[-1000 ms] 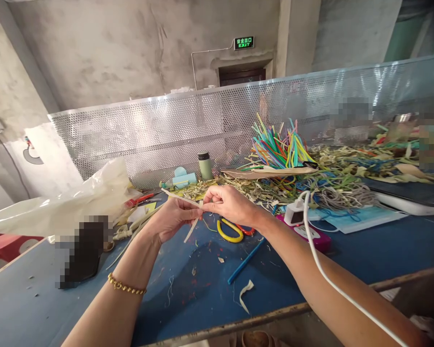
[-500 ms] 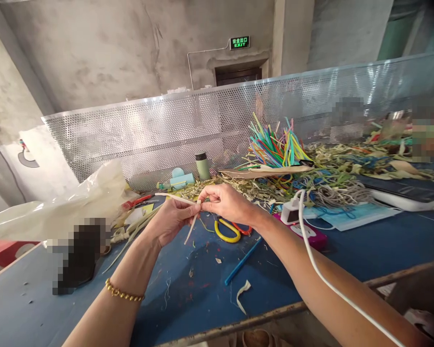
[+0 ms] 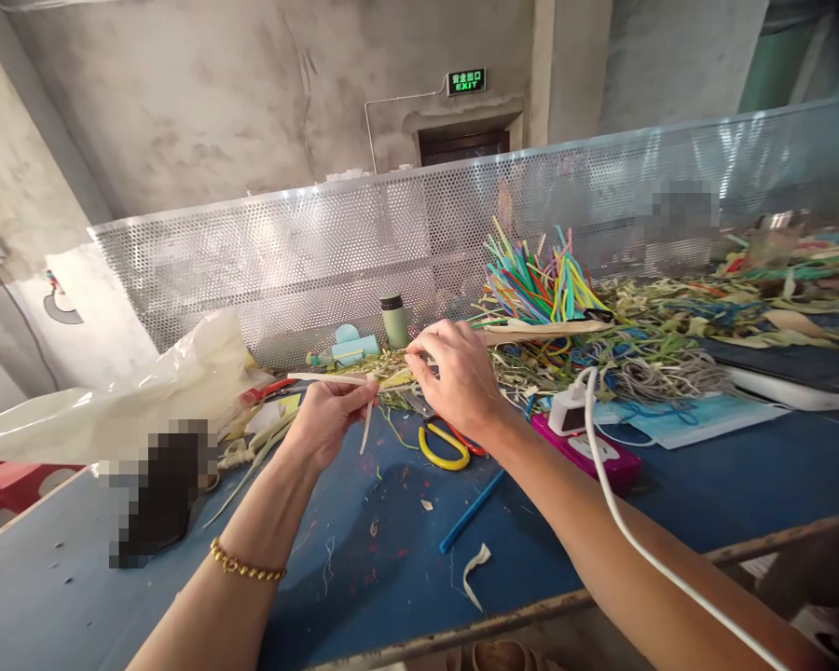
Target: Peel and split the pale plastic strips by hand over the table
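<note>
My left hand (image 3: pixel 332 417) is closed on a pale cream strip (image 3: pixel 325 378) that sticks out to the left, with a second thin end hanging down beside my fingers. My right hand (image 3: pixel 458 373) hovers a little to the right and farther back, above the pile of cream and green scraps (image 3: pixel 384 365). Its fingers are curled in a pinch, and I cannot make out whether anything is between them. Yellow-handled scissors (image 3: pixel 446 445) lie on the blue table (image 3: pixel 364 559) just below my right hand.
A perforated metal screen (image 3: pixel 322 252) closes the table's far side. Coloured tubes (image 3: pixel 538 280) and tangled strips spread to the right. A white charger with cable (image 3: pixel 571 410) sits on a pink box. A clear plastic bag (image 3: pixel 132 396), a green bottle (image 3: pixel 395 321) and a blue stick (image 3: pixel 472 508) also lie here.
My right hand has let go of the strip's end and moved up and back toward the scrap pile. My left hand keeps its hold and has shifted slightly.
</note>
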Available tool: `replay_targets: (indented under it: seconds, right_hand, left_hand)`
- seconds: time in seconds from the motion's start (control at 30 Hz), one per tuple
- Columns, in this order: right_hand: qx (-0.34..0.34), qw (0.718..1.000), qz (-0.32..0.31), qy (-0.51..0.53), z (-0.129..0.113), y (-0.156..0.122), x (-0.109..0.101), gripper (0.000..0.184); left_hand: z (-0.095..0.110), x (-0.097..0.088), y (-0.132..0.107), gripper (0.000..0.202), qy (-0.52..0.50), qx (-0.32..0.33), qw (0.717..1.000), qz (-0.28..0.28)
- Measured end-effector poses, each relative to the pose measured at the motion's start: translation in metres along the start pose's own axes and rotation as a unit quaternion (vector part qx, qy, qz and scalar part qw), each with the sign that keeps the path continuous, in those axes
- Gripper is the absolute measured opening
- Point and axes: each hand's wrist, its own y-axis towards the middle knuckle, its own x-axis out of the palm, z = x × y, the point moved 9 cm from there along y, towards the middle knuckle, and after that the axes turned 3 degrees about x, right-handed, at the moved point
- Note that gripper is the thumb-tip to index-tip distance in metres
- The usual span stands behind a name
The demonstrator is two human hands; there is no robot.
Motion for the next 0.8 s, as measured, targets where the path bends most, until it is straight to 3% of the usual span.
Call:
replay_targets:
  seconds: [0.07,0.2,0.37,0.8]
  right_hand:
    - [0.001,1.0,-0.018,0.003,-0.007,-0.004,0.007,0.024]
    - [0.071,0.971,-0.187,0.127,-0.007,-0.021,0.054,0.035]
    - [0.142,0.954,-0.202,0.17,0.005,-0.028,0.07,0.027]
    - [0.155,0.943,-0.231,0.184,0.002,-0.03,0.071,0.014]
  left_hand:
    - [-0.002,-0.004,0.001,0.028,-0.007,0.009,1.0,0.027]
    - [-0.007,0.001,-0.001,0.029,-0.033,0.014,0.999,0.033]
    - [-0.01,0.008,-0.002,0.028,-0.069,-0.004,0.998,0.015]
    - [-0.005,-0.013,0.001,0.027,-0.133,-0.021,0.988,0.075]
